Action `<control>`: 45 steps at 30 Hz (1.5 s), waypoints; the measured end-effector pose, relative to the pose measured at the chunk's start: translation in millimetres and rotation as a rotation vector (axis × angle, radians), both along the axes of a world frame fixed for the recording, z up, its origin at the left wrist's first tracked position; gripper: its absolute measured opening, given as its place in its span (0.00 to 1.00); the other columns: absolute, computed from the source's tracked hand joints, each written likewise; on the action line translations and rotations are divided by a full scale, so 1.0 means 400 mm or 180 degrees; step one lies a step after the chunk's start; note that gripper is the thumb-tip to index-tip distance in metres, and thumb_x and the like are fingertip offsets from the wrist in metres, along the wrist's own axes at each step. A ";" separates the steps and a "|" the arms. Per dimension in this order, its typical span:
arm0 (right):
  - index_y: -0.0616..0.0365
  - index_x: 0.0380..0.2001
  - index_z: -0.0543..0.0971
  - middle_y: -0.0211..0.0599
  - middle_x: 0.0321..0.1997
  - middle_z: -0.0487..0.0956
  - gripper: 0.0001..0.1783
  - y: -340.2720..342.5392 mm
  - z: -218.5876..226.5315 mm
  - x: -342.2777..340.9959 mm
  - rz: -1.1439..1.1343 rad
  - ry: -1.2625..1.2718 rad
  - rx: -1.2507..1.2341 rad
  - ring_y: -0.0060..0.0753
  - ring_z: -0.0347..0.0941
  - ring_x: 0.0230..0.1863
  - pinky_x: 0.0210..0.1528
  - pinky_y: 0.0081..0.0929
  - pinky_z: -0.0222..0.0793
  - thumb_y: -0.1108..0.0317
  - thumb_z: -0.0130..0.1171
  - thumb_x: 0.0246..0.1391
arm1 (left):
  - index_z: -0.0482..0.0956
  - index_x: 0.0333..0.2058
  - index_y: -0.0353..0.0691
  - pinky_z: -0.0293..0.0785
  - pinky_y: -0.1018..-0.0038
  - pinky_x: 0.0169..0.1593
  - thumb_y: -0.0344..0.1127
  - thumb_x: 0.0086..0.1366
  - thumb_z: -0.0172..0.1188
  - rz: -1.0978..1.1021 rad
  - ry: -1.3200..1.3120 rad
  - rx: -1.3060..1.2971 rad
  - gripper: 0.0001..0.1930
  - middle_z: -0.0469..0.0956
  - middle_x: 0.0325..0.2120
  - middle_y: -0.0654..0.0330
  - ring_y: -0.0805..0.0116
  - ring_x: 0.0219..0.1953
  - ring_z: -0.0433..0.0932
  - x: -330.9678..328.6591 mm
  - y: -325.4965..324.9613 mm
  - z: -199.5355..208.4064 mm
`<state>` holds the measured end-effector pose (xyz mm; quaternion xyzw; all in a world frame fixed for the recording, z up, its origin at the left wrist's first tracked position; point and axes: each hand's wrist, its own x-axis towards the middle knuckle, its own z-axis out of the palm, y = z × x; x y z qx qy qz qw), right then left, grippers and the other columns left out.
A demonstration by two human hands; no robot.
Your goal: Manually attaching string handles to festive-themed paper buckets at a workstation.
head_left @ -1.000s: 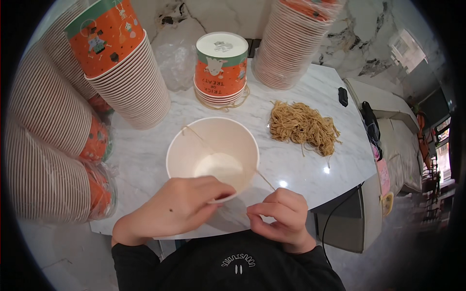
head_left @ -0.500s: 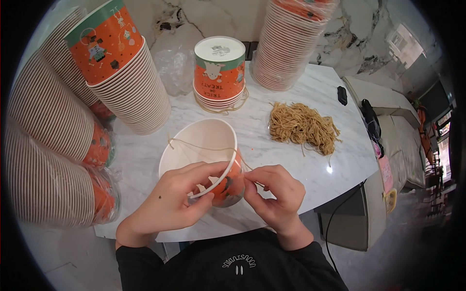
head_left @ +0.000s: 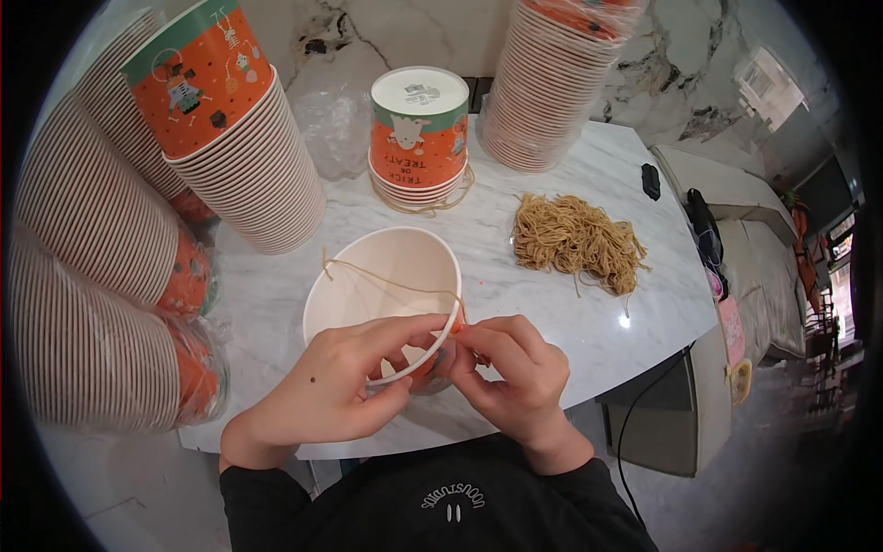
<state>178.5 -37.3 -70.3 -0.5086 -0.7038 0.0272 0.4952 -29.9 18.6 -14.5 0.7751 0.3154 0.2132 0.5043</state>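
Note:
A paper bucket, white inside and orange with dark figures outside, is tilted on the marble-patterned table with its mouth toward me. My left hand grips its near right rim, fingers inside and thumb near the edge. A thin tan string runs from a knotted end at the far left wall across the mouth and over the right rim. Outside that rim, my right hand pinches the string against the bucket wall; its fingertips partly hide the string's other end. A bundle of tan strings lies to the right.
Upside-down nested buckets with string handles stand behind the work. Tall bucket stacks fill the left side, some wrapped in plastic, and another wrapped stack rises at the back. A small black object sits near the table's right edge.
My right hand has moved slightly left, closer to the rim, with the string drawn in against the bucket. The bucket's mouth has turned slightly rightward; my left hand keeps its hold.

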 end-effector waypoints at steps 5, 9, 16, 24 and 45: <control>0.57 0.35 0.83 0.32 0.34 0.81 0.15 -0.006 0.009 0.005 0.0047 -0.0091 -0.0088 0.30 0.81 0.27 0.26 0.26 0.76 0.79 0.72 0.40 | 0.75 0.64 0.40 0.83 0.69 0.46 0.22 0.59 0.57 -0.0036 0.0031 0.0034 0.31 0.84 0.51 0.53 0.60 0.45 0.86 0.003 -0.003 -0.001; 0.57 0.36 0.83 0.31 0.34 0.80 0.16 -0.011 0.014 0.005 0.0040 -0.0112 -0.0190 0.30 0.81 0.27 0.27 0.26 0.76 0.79 0.72 0.40 | 0.74 0.63 0.39 0.83 0.69 0.46 0.22 0.59 0.57 -0.0079 0.0029 0.0041 0.31 0.84 0.51 0.53 0.59 0.45 0.86 0.003 -0.004 -0.001; 0.59 0.34 0.84 0.34 0.32 0.82 0.14 -0.009 0.016 0.002 -0.0021 -0.0128 -0.0168 0.27 0.80 0.25 0.26 0.23 0.76 0.82 0.71 0.41 | 0.75 0.63 0.38 0.82 0.70 0.44 0.26 0.63 0.62 -0.0059 0.0127 -0.0096 0.27 0.84 0.49 0.54 0.61 0.42 0.86 0.008 -0.003 0.009; 0.57 0.35 0.84 0.36 0.34 0.85 0.15 -0.017 0.009 0.002 0.0226 -0.0216 -0.0217 0.34 0.85 0.31 0.29 0.25 0.79 0.82 0.73 0.41 | 0.83 0.50 0.33 0.79 0.74 0.43 0.27 0.68 0.63 0.0072 -0.0431 -0.0463 0.13 0.86 0.39 0.54 0.67 0.40 0.85 0.009 0.010 -0.065; 0.54 0.42 0.84 0.31 0.36 0.80 0.18 0.015 0.061 0.050 0.0345 -0.0931 -0.0132 0.38 0.75 0.37 0.41 0.34 0.67 0.80 0.66 0.44 | 0.78 0.33 0.35 0.77 0.75 0.33 0.24 0.56 0.65 0.0923 -0.0307 0.0682 0.06 0.80 0.22 0.61 0.68 0.24 0.82 0.022 0.002 -0.057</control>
